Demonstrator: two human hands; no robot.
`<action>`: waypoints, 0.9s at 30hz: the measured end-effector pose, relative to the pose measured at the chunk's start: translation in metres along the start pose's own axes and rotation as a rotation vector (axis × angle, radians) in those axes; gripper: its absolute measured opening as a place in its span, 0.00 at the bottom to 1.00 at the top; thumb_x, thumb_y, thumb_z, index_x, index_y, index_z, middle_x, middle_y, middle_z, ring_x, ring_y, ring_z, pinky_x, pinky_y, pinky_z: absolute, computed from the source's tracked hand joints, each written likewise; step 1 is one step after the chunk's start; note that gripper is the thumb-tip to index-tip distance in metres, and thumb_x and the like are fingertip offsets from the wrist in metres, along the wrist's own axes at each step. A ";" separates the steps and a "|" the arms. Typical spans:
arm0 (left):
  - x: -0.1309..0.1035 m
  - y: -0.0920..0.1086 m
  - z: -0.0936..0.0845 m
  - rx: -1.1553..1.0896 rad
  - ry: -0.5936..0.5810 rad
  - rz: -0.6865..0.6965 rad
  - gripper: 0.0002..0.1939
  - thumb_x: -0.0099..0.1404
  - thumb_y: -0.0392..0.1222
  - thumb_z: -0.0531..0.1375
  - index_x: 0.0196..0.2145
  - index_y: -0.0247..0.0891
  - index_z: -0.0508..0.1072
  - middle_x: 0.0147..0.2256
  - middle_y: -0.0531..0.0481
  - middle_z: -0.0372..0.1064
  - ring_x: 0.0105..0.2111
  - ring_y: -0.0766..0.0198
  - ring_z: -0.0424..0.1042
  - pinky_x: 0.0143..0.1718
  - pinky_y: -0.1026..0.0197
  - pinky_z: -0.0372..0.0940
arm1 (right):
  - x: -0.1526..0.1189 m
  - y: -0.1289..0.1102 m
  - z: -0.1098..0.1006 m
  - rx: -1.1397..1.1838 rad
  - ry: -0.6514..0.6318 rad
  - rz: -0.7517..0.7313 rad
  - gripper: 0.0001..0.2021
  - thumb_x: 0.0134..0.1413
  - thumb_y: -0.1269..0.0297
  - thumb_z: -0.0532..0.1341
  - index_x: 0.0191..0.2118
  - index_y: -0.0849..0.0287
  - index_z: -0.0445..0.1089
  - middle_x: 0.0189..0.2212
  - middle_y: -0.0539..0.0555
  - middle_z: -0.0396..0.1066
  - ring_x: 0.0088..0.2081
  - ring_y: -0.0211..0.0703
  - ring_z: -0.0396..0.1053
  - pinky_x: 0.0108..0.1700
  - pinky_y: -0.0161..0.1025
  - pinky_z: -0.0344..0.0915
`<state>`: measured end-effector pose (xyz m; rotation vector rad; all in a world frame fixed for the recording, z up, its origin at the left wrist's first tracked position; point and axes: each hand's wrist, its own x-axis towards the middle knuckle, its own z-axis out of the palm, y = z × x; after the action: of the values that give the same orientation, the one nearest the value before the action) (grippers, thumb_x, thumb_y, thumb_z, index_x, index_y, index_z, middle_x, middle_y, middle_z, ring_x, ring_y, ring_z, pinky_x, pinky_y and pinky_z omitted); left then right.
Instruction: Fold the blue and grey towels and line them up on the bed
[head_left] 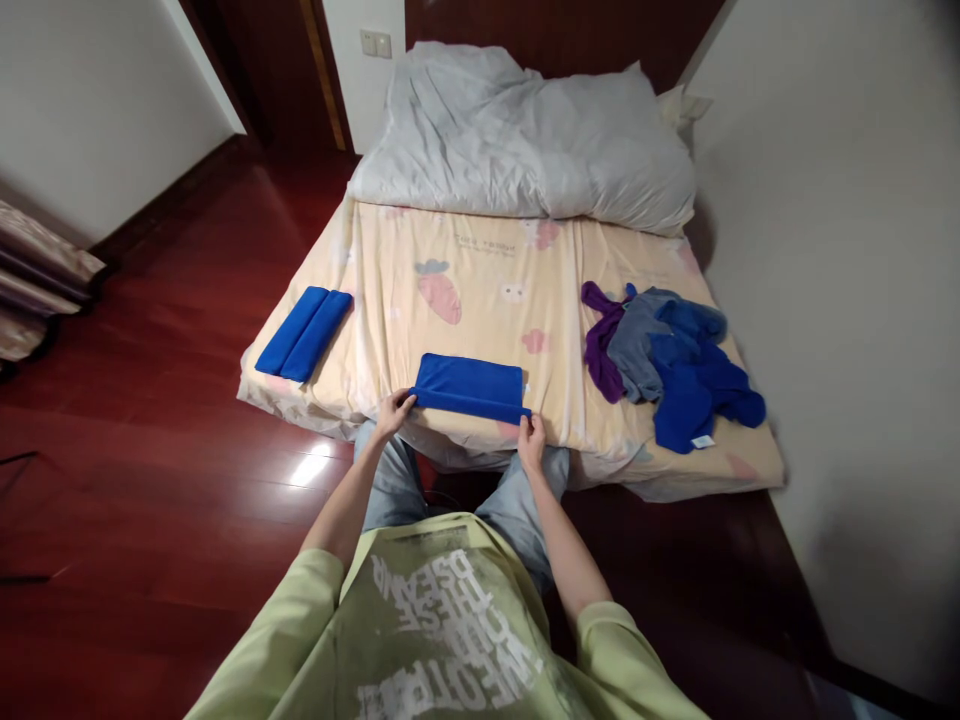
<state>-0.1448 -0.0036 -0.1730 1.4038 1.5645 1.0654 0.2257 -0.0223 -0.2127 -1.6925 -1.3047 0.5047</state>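
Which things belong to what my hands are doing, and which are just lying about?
Belonging, the last two probably:
blue rectangular cloth, near edge folded, held in left fingers and right fingers
folded blue fabric bundle
tangled blue, grey and purple cloth heap

Apparently not involved:
crumpled pale grey fabric bedding
striped fabric curtain

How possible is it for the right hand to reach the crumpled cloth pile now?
Probably yes: only bedsheet lies between the right hand and the cloth pile, though this hand is holding the blue cloth.

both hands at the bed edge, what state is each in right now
Left hand: closed, holding the near left corner of the middle blue cloth.
Right hand: closed, holding its near right corner.
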 end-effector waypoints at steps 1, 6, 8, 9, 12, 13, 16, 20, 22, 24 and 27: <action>0.000 0.000 0.000 -0.004 0.000 -0.002 0.24 0.66 0.61 0.58 0.41 0.36 0.78 0.38 0.44 0.79 0.40 0.54 0.77 0.45 0.55 0.71 | 0.000 -0.002 0.000 -0.003 0.001 -0.005 0.29 0.64 0.39 0.50 0.43 0.62 0.72 0.40 0.67 0.77 0.43 0.56 0.76 0.50 0.50 0.72; 0.001 0.003 -0.001 0.073 0.034 -0.030 0.22 0.67 0.60 0.56 0.40 0.38 0.77 0.36 0.46 0.77 0.38 0.56 0.75 0.43 0.56 0.69 | 0.000 -0.008 0.003 -0.032 0.034 0.003 0.33 0.64 0.35 0.47 0.43 0.62 0.73 0.39 0.67 0.78 0.41 0.55 0.76 0.47 0.49 0.72; 0.001 0.004 -0.001 0.120 0.040 -0.022 0.20 0.69 0.59 0.55 0.39 0.39 0.75 0.32 0.48 0.75 0.35 0.57 0.73 0.41 0.57 0.67 | 0.002 -0.011 0.005 -0.029 0.038 0.012 0.34 0.64 0.34 0.47 0.42 0.63 0.73 0.38 0.67 0.78 0.40 0.55 0.76 0.46 0.48 0.72; 0.000 0.005 -0.001 0.139 0.040 -0.019 0.19 0.69 0.58 0.55 0.39 0.40 0.75 0.30 0.49 0.73 0.33 0.58 0.72 0.39 0.57 0.67 | 0.003 -0.012 0.006 -0.026 0.037 0.014 0.34 0.64 0.34 0.47 0.42 0.63 0.74 0.37 0.67 0.78 0.39 0.55 0.75 0.46 0.48 0.72; 0.000 0.006 0.000 0.176 0.052 -0.022 0.16 0.70 0.55 0.55 0.36 0.40 0.73 0.26 0.52 0.68 0.29 0.61 0.69 0.35 0.59 0.64 | 0.007 -0.017 0.009 -0.029 0.042 0.027 0.34 0.63 0.34 0.48 0.42 0.63 0.75 0.36 0.66 0.78 0.38 0.54 0.75 0.45 0.48 0.71; 0.000 0.006 0.000 0.182 0.055 -0.023 0.16 0.70 0.55 0.55 0.35 0.41 0.72 0.25 0.53 0.66 0.28 0.62 0.67 0.34 0.60 0.64 | 0.008 -0.018 0.009 -0.036 0.045 0.035 0.35 0.63 0.34 0.48 0.41 0.63 0.75 0.35 0.65 0.78 0.37 0.54 0.75 0.44 0.47 0.71; 0.000 0.007 0.000 0.187 0.062 -0.022 0.15 0.68 0.55 0.55 0.33 0.41 0.69 0.23 0.55 0.62 0.26 0.63 0.64 0.32 0.61 0.61 | 0.010 -0.021 0.009 -0.050 0.056 0.053 0.34 0.62 0.34 0.49 0.40 0.63 0.76 0.35 0.66 0.79 0.37 0.55 0.76 0.44 0.47 0.71; -0.001 0.008 0.002 0.199 0.085 -0.011 0.15 0.67 0.54 0.55 0.30 0.41 0.66 0.22 0.55 0.59 0.25 0.64 0.61 0.30 0.61 0.57 | 0.010 -0.025 0.007 -0.046 0.057 0.062 0.33 0.62 0.35 0.51 0.39 0.63 0.78 0.36 0.67 0.80 0.38 0.57 0.77 0.44 0.48 0.71; -0.002 0.009 0.003 0.206 0.091 -0.016 0.15 0.67 0.53 0.55 0.29 0.41 0.65 0.22 0.55 0.58 0.25 0.64 0.60 0.30 0.61 0.57 | 0.009 -0.026 0.007 -0.055 0.057 0.068 0.33 0.63 0.36 0.51 0.39 0.63 0.78 0.36 0.67 0.80 0.38 0.57 0.77 0.44 0.48 0.71; -0.002 0.010 0.003 0.204 0.090 -0.025 0.15 0.67 0.54 0.55 0.28 0.41 0.66 0.22 0.55 0.58 0.25 0.64 0.60 0.30 0.61 0.57 | 0.009 -0.027 0.007 -0.068 0.065 0.074 0.33 0.63 0.36 0.51 0.39 0.63 0.78 0.36 0.67 0.80 0.38 0.57 0.77 0.44 0.47 0.71; -0.002 0.010 0.003 0.191 0.089 -0.032 0.15 0.67 0.53 0.56 0.29 0.41 0.67 0.22 0.55 0.59 0.25 0.63 0.62 0.31 0.61 0.58 | 0.008 -0.028 0.007 -0.084 0.083 0.070 0.33 0.63 0.36 0.51 0.39 0.64 0.78 0.36 0.67 0.80 0.38 0.57 0.78 0.43 0.47 0.71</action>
<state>-0.1380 -0.0045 -0.1644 1.4685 1.7869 0.9926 0.2084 -0.0112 -0.1906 -1.8143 -1.2252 0.4210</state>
